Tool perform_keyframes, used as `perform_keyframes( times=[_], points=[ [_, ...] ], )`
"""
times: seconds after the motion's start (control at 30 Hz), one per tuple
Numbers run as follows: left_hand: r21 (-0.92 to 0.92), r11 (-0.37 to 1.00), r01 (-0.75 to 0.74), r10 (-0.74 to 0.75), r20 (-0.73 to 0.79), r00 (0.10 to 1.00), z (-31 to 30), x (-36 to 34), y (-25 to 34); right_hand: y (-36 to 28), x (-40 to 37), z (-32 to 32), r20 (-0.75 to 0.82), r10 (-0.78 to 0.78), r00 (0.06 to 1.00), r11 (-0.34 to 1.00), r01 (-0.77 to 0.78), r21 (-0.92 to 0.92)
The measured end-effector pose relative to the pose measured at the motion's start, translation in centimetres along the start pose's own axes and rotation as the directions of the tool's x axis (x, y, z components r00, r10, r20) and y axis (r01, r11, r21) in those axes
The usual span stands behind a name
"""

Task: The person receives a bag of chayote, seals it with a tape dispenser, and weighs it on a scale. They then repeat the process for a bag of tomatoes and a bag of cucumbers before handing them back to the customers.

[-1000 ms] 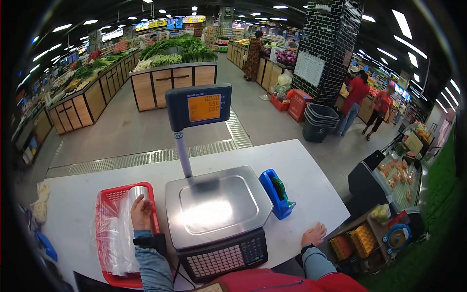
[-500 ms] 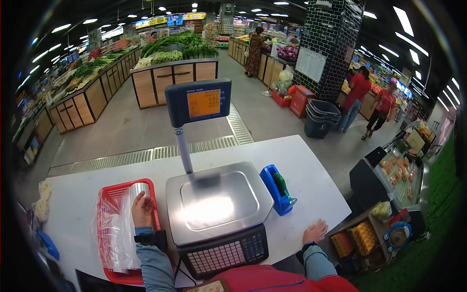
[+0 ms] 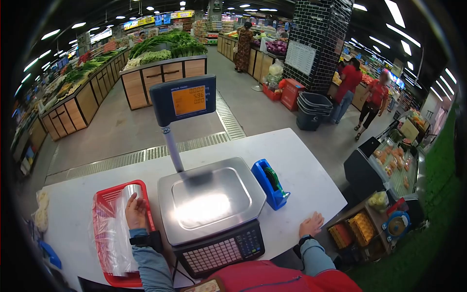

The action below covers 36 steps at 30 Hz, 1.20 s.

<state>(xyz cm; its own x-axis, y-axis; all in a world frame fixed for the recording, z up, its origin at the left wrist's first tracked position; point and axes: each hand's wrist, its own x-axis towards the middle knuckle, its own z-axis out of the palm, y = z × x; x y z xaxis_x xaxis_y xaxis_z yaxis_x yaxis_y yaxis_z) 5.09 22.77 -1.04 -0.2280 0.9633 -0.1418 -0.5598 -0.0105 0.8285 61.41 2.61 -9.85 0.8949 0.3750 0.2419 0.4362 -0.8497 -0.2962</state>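
My left hand (image 3: 136, 212) rests at the right side of a red plastic basket (image 3: 149, 207), over rolls of clear plastic bags (image 3: 116, 238). Its fingers are loosely bent, and no held object shows in them. On the white tabletop near the right corner, my right hand (image 3: 311, 224) lies with its fingers stretched out, holding nothing. Between both hands stands a weighing scale (image 3: 214, 194) with a bare metal plate. Its lit orange display (image 3: 189, 100) rises on a post, and its keypad (image 3: 214, 254) faces me. Beside the plate sits a blue tape dispenser (image 3: 270, 187).
Wooden produce stands (image 3: 160, 73) with leafy greens are beyond the table (image 3: 311, 170). Stacked dark baskets (image 3: 314, 112) stand by a black tiled pillar (image 3: 316, 44). A person in red (image 3: 374, 100) faces this way at right. A chilled display case (image 3: 365, 163) adjoins the right side.
The whole view has shifted slightly, so the table and scale appear further left and a little higher. The person in red at right has come a little closer. Both hands keep their places.
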Motion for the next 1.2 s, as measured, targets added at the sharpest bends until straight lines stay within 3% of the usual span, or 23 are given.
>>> perform_keyframes(
  times=[1.2],
  points=[
    [-0.058, 0.998, -0.001, -0.001, -0.037, 0.999, 0.6, -0.4, 0.3, 0.0, 0.0, 0.0, 0.015, -0.001, 1.000, 1.000, 0.001, -0.024]
  ],
)
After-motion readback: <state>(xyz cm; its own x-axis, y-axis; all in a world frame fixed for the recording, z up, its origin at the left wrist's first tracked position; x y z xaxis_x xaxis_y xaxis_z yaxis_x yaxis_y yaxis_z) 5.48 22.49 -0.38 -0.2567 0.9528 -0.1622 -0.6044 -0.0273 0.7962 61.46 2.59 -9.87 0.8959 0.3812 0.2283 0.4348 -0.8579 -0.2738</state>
